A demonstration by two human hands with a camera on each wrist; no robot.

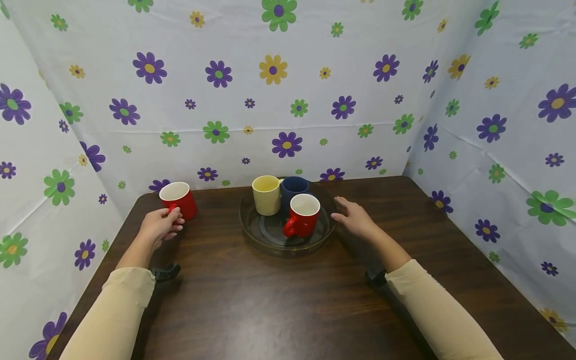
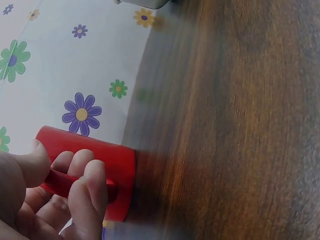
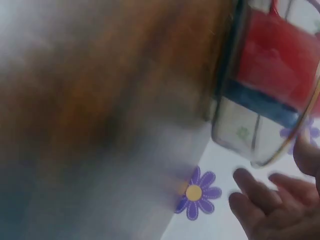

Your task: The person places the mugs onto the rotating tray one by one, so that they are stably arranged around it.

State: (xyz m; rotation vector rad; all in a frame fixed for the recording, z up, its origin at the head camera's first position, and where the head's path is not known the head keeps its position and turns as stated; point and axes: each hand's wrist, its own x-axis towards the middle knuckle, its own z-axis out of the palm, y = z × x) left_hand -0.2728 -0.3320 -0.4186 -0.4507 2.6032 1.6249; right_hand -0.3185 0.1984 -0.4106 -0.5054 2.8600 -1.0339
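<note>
At the table's far left corner, my left hand [image 1: 159, 225] holds a red mug [image 1: 188, 207] with a white inside by its handle [image 2: 62, 184]. In the left wrist view the fingers curl through that handle, the thumb on top. Near the back centre, a round clear glass dish [image 1: 256, 235] carries a pale yellow mug [image 1: 267, 200], a dark blue mug [image 1: 293, 188] and a second red mug [image 1: 307, 225]. Just right of the dish is my right hand [image 1: 355, 217], its fingers extended beside the rim and holding nothing. Whether it touches the glass I cannot tell.
A dark wooden table [image 1: 270, 310] lies under everything. White flower-print sheeting [image 1: 252, 115] stands behind it and along both sides. Dark wrist straps [image 1: 166, 273] sit below both hands.
</note>
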